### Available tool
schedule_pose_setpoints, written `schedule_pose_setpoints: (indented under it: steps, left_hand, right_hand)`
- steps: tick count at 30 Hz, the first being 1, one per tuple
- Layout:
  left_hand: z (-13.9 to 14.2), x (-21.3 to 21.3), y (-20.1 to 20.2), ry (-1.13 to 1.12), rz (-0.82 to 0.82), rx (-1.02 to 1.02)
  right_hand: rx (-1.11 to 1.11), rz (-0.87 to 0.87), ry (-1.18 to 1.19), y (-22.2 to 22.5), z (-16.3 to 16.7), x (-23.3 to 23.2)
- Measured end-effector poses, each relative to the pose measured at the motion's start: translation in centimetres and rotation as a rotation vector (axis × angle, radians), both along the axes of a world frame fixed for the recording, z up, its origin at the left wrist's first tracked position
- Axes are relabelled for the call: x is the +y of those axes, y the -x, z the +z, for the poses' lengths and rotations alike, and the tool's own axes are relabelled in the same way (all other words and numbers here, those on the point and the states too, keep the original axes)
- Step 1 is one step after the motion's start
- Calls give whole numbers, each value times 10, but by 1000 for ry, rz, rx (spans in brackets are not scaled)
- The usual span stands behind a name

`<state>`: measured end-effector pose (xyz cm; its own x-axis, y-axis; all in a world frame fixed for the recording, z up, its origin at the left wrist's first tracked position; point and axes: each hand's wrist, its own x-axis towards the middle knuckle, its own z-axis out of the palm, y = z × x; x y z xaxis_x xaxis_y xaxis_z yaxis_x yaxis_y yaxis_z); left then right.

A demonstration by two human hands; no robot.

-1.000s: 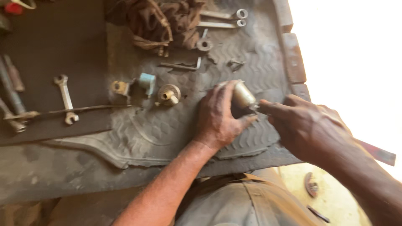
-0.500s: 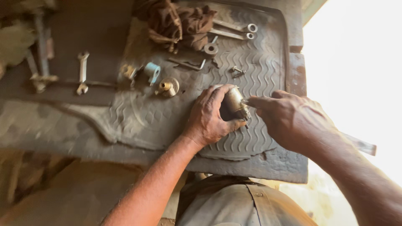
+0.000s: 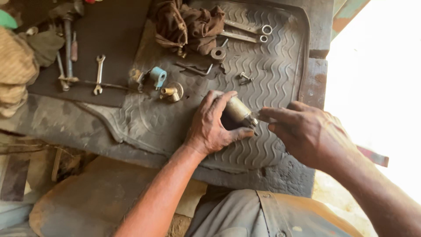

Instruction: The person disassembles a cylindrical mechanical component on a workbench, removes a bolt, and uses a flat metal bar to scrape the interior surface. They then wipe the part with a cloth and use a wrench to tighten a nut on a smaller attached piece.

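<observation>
My left hand (image 3: 210, 127) grips a short dull metal cylinder (image 3: 239, 110) over a grey ribbed rubber mat (image 3: 272, 66), fingers curled over its top and thumb under it. My right hand (image 3: 307, 134) pinches a thin dark tool whose tip meets the cylinder's end (image 3: 254, 118); the tool itself is mostly hidden by the fingers. Both hands hover just above the mat's near part.
On the mat lie a brass fitting (image 3: 172, 92), a light blue part (image 3: 158, 76), a brown rag (image 3: 188, 24), two ring spanners (image 3: 247, 33), a round nut (image 3: 218, 54) and a small bolt (image 3: 244, 78). An open spanner (image 3: 99, 74) and rods lie at left.
The view has shifted, so the bench things sit further right and lower in frame. My hands keep the same hold on the cylinder and the tool.
</observation>
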<state>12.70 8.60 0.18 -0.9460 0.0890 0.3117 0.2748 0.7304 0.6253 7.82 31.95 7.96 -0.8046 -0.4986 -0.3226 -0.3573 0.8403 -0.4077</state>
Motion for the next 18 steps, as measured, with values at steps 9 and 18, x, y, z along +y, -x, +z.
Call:
schedule_pose_setpoints:
  steps: [9, 18]
  left_hand:
    - [2, -12, 20, 31, 23, -46]
    - [5, -14, 28, 53, 28, -9]
  right_hand:
    - [12, -179, 100, 17, -11, -20]
    - [164, -114, 155, 21, -11, -30]
